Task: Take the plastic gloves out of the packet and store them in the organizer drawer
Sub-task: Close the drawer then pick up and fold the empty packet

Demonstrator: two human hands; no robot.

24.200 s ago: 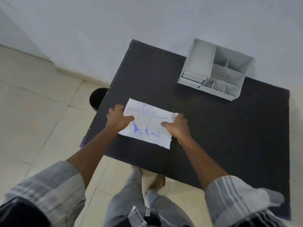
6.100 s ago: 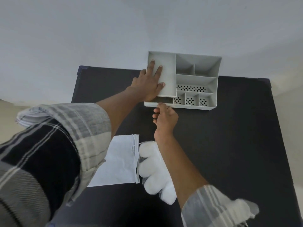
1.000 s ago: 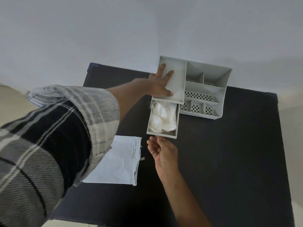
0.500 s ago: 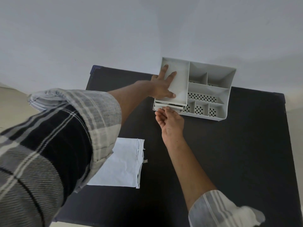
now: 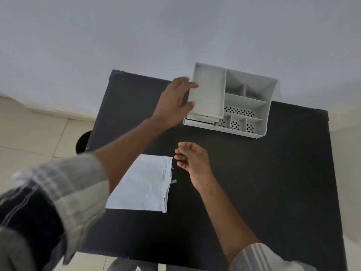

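The grey organizer (image 5: 252, 102) stands at the far side of the black table (image 5: 273, 182). Its drawer (image 5: 201, 120) at the lower left front is pushed in, and the gloves are hidden inside. My left hand (image 5: 173, 102) hovers at the organizer's left edge, fingers spread, its fingertips at or just off the side wall. My right hand (image 5: 193, 159) is in mid-air over the table, loosely curled and holding nothing. The white packet (image 5: 142, 184) lies flat to the left of my right hand, its torn end facing that hand.
The organizer's upper compartments hold nothing. A white wall rises directly behind the table. A dark round object (image 5: 83, 141) sits on the tiled floor by the table's left edge. My legs show below the near edge.
One second ago the drawer stood open with the gloves inside. My right hand pushed it shut and has drawn back toward me. My left hand has slid off the organizer's top to its left edge.
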